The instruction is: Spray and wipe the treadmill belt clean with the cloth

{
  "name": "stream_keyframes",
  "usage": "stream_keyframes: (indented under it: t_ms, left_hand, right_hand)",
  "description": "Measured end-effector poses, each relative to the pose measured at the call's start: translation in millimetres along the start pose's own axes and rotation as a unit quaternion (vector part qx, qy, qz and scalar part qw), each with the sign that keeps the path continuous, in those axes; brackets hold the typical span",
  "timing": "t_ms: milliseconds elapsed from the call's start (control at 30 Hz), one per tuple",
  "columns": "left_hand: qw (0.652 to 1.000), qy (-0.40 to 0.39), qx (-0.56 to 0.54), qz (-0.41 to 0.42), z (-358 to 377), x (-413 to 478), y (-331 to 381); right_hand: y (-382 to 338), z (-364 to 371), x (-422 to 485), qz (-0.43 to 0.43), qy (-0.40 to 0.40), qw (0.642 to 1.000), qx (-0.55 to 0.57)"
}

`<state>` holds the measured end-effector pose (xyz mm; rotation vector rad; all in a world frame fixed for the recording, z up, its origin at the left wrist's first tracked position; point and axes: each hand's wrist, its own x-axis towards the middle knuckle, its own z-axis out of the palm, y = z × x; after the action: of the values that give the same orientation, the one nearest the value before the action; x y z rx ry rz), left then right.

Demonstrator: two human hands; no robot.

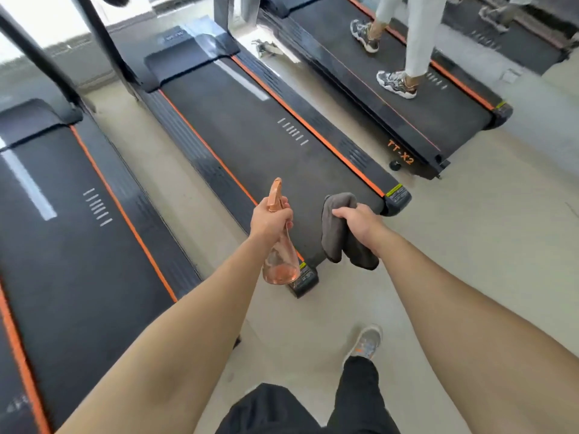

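The middle treadmill's black belt point(257, 133) runs away from me between orange side strips. My left hand point(271, 219) grips the neck of a clear orange-tinted spray bottle point(280, 264), its orange nozzle pointing up and forward above the belt's near end. My right hand point(357, 222) holds a folded dark grey cloth point(336, 233) that hangs down over the belt's rear edge. Both hands are raised above the near end of this treadmill.
Another treadmill point(62, 233) lies to the left. On the treadmill point(416, 98) to the right a person in white trousers and sneakers point(398, 83) is walking. Pale floor point(454, 233) surrounds the machines. My own leg and shoe point(366, 341) are below.
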<state>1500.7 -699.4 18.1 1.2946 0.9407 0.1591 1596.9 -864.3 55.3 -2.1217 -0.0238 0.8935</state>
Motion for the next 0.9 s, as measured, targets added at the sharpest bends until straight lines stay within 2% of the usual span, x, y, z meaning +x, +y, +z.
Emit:
stream_keyframes:
  t_ms: [333, 567, 900]
  left_hand:
    - [0.979, 0.172, -0.103, 0.017, 132.0, 74.5, 32.1]
    - [0.968, 0.216, -0.129, -0.011, 161.2, 141.3, 60.2]
    - [0.949, 0.272, -0.161, 0.003, 162.3, 264.2, 110.9]
  right_hand:
    - [-46.0, -129.7, 154.6, -0.086, -0.093, 0.992, -0.027]
    - [-93.8, -139.4, 250.7, -0.127, -0.149, 0.975, -0.106]
    - [-189.0, -135.7, 378.9, -0.164, -0.209, 0.949, -0.172]
